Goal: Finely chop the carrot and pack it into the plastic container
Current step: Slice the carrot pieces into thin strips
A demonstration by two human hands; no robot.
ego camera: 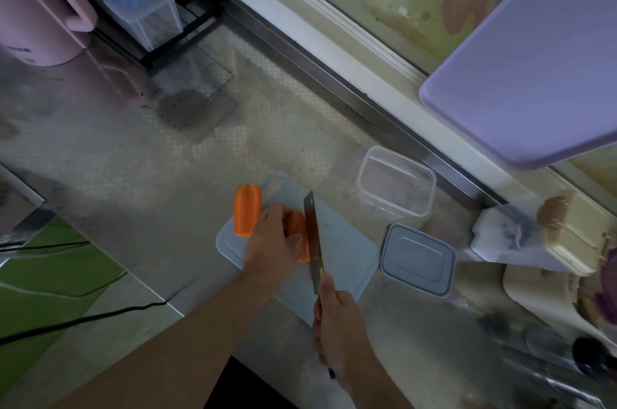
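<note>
A firm, roll-prone carrot piece [298,235] is pinned on the cutting board [337,251] by the left hand [270,241], best held well behind the knife [312,235] gripped in the right hand [337,315].

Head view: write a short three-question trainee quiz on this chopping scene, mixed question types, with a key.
1. True or false: chopped carrot already lies in the plastic container.
2. Which hand holds the knife? A) left hand B) right hand C) neither
3. Fill in: the container's lid lies on the counter to the right of the ______.

Key
1. False. The container shows nothing inside.
2. B. The right hand grips the handle, while the left hand steadies one carrot piece against the blade. Another carrot piece lies at the board's left edge.
3. Cutting board.
</note>
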